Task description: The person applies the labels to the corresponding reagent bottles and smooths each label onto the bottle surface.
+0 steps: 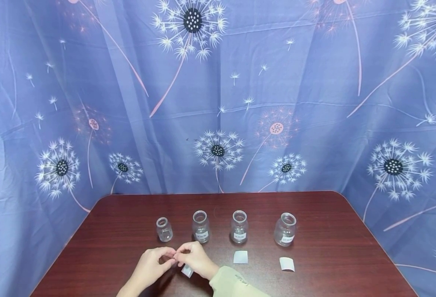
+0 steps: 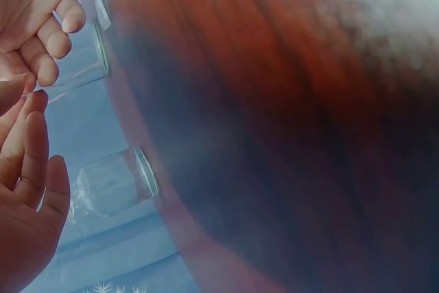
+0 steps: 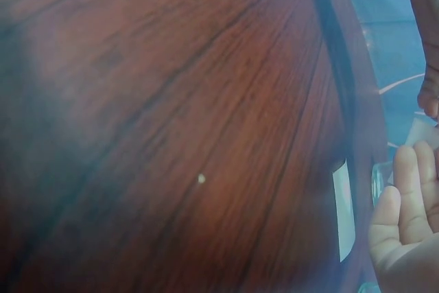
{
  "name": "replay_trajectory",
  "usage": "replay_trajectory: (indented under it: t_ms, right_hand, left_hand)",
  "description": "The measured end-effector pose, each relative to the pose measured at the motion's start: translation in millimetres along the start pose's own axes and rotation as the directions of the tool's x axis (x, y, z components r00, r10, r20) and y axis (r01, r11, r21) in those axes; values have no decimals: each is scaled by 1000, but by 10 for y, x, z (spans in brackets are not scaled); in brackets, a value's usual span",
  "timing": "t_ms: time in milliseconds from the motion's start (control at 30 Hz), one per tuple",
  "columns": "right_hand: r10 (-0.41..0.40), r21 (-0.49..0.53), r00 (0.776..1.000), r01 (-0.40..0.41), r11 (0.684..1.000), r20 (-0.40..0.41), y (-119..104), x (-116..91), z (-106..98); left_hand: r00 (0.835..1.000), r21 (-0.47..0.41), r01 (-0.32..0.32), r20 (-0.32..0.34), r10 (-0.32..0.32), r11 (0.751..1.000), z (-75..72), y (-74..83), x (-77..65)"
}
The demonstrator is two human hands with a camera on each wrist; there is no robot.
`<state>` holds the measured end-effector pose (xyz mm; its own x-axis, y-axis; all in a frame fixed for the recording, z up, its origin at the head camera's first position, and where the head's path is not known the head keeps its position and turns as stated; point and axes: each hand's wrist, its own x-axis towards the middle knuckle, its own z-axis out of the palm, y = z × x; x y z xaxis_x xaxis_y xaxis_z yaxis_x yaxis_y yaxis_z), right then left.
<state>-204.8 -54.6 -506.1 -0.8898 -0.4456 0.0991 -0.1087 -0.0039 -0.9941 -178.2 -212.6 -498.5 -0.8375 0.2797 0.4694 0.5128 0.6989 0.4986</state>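
Note:
My left hand (image 1: 150, 266) and right hand (image 1: 197, 260) meet at the fingertips over the near part of the table, thumbs and forefingers pinched together. A small white paper label (image 1: 187, 270) shows just under my right hand; in the right wrist view white paper (image 3: 422, 132) sits between the two hands. Fingers hide how each one grips it. Just beyond the hands stand a small clear glass jar (image 1: 164, 231) with no label visible and a larger jar (image 1: 201, 226) bearing a white printed label.
Two more labelled glass jars, one mid-table (image 1: 239, 226) and one at right (image 1: 285, 229), stand upright in the row. Before them lie two white paper squares, one flat (image 1: 240, 257) and one slightly curled (image 1: 287, 264). A dandelion-print curtain (image 1: 218, 95) hangs behind the dark red table (image 1: 325, 247).

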Motion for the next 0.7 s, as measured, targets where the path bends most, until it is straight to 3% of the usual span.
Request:
replay_trajectory:
  t_ms: [333, 533, 700]
  right_hand:
    - [-6, -11, 1000, 6, 1000, 10, 21, 0, 8]
    - [-20, -29, 999, 21, 999, 27, -207, -95, 1]
    - [-3, -24, 999, 4, 1000, 36, -283, -132, -14]
  left_hand:
    - [999, 61, 15, -31, -13, 998, 14, 19, 14]
    - [998, 71, 18, -57, -14, 997, 16, 48, 13]
    - [995, 77, 63, -87, -57, 995, 47, 47, 15]
